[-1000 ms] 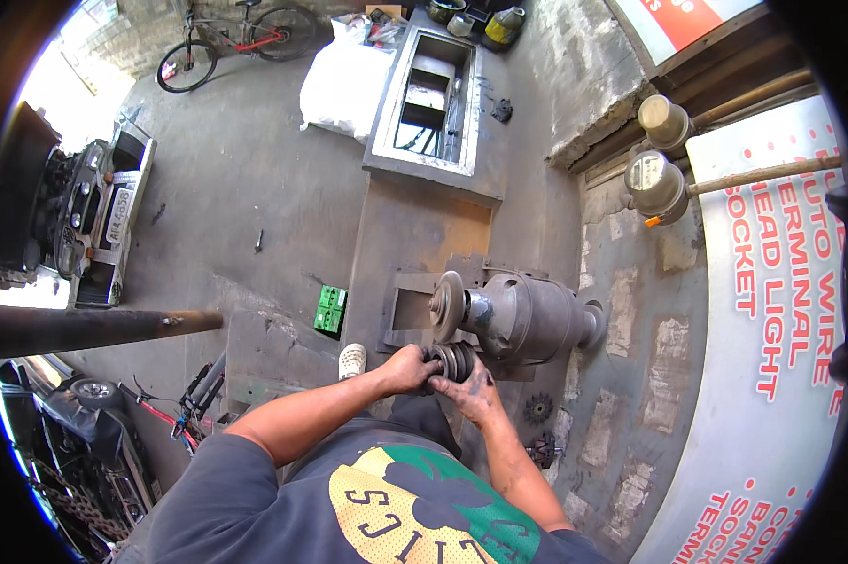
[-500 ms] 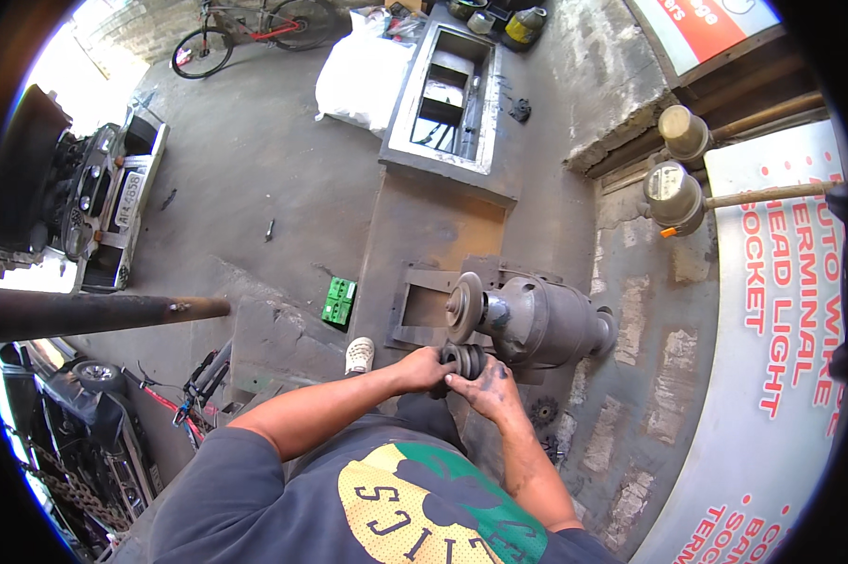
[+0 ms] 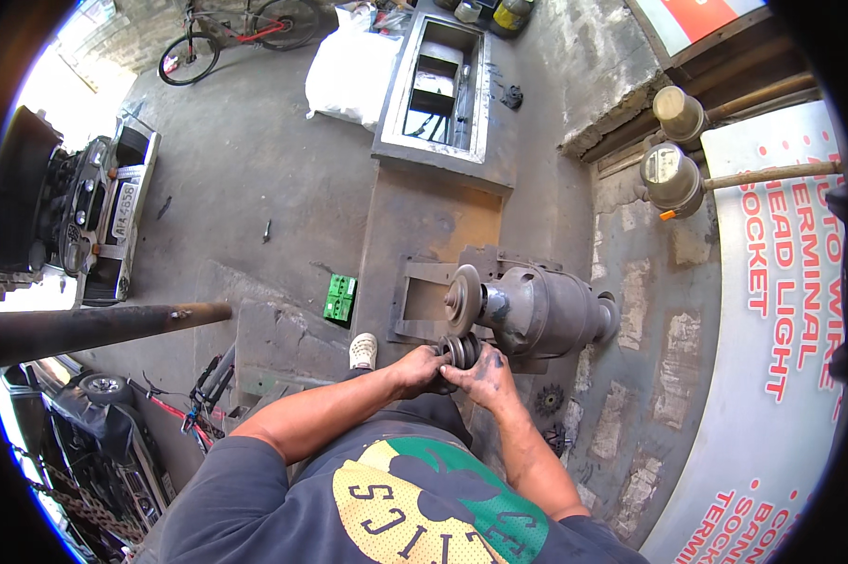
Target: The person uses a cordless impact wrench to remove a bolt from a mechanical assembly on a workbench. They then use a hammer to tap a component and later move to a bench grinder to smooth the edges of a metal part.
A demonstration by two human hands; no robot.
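Between both hands I grip a dark, grooved metal pulley (image 3: 460,351), its ridged rim facing up. My left hand (image 3: 418,370) closes round its left side, and my right hand (image 3: 484,378), smudged with dark grime, pinches it from the right. Just beyond the pulley is the round wheel (image 3: 462,299) of a grey bench grinder (image 3: 548,312). Pulley and wheel lie very close in the picture; whether they touch I cannot tell. My fingers hide the pulley's lower part.
A metal stand frame (image 3: 424,329) supports the grinder. Left of it lie a green battery (image 3: 340,298) and my shoe (image 3: 364,351). Farther off is a bench with a rectangular opening (image 3: 386,141). A thick pole (image 3: 114,329) juts in from the left; a brick wall (image 3: 677,367) runs along the right.
The pulley has tilted a little in my hands, showing more of its grooves. Both hands still hold it near the wheel. My view has shifted slightly.
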